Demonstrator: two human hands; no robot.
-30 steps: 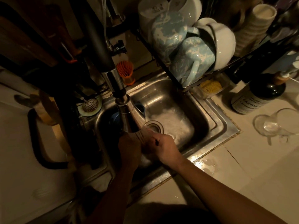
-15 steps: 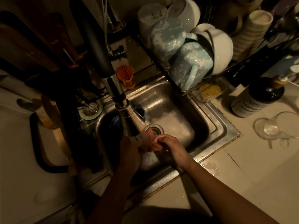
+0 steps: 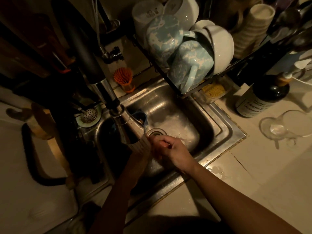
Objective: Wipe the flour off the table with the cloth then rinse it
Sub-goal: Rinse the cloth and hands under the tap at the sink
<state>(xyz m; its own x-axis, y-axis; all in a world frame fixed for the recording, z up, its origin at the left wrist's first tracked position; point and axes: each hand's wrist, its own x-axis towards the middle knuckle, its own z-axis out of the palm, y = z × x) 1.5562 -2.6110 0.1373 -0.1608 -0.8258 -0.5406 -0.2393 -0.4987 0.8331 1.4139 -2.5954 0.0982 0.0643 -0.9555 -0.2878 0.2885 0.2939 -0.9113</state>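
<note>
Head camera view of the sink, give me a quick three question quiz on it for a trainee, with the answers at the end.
1. True or false: the cloth is held over the sink, below the faucet.
2. What lies on its side on the counter right of the sink? A) a clear glass B) a white bowl C) a knife
3. Fill in: the two marbled mugs in the dish rack are ___.
Key: 1 true; 2 A; 3 blue.
</note>
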